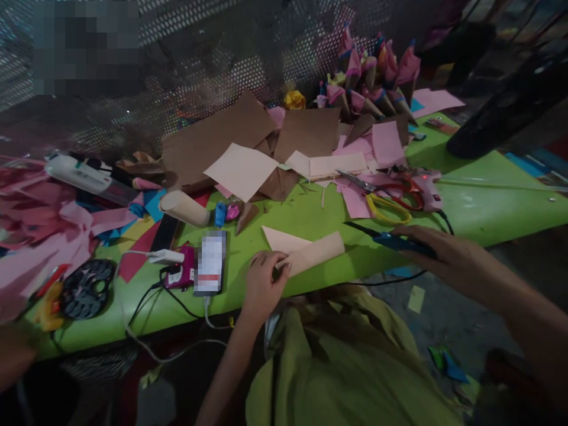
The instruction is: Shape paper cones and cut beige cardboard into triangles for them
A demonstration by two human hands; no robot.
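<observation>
My left hand [266,281] is closed on the near end of a pale peach sheet of paper [317,251], partly rolled into a tube on the green table. One pointed flap of the sheet lies flat behind the roll. My right hand [426,245] grips a blue utility knife [397,241], its dark blade pointing left toward the far end of the roll without touching it. Just behind the knife lie yellow-handled scissors [388,210] and red-handled scissors [410,194]. A pink glue gun [429,188] with a lit red light rests beside them.
Brown card [217,139] and pale paper squares [242,171] cover the back of the green table [239,302]. Wrapped pink paper flowers [373,77] stand behind. At left are a cardboard tube [184,208], a plugged-in phone [210,263], cables and a tape dispenser [86,290].
</observation>
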